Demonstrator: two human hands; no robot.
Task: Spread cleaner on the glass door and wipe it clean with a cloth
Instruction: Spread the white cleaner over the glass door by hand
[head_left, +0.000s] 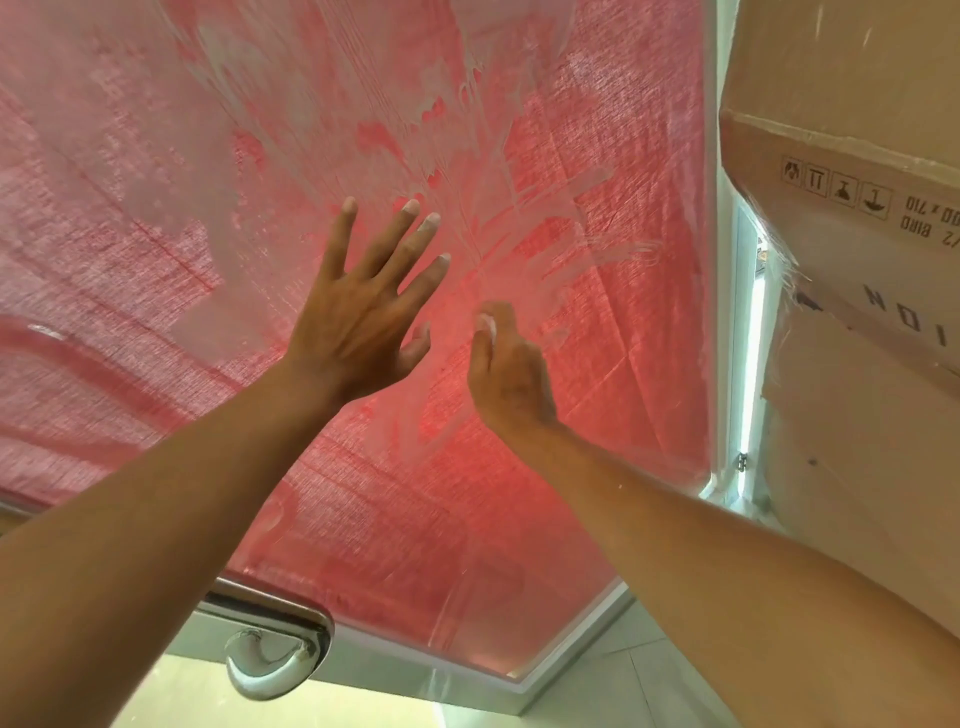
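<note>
The glass door (597, 457) fills most of the view, with red woven fabric showing behind it. White cleaner (291, 109) lies smeared in streaks and patches over its upper and middle area. My left hand (363, 306) is flat on the glass with fingers spread, white cleaner on the fingertips. My right hand (511, 374) is just to its right, edge-on to the glass, with white cleaner on it. Its fingers are mostly hidden. No cloth is in view.
A chrome door handle (270, 660) sticks out at the lower left. Large cardboard boxes (852, 291) stand close on the right, beside the white door frame (724, 312). Pale floor tiles show below the door's bottom edge.
</note>
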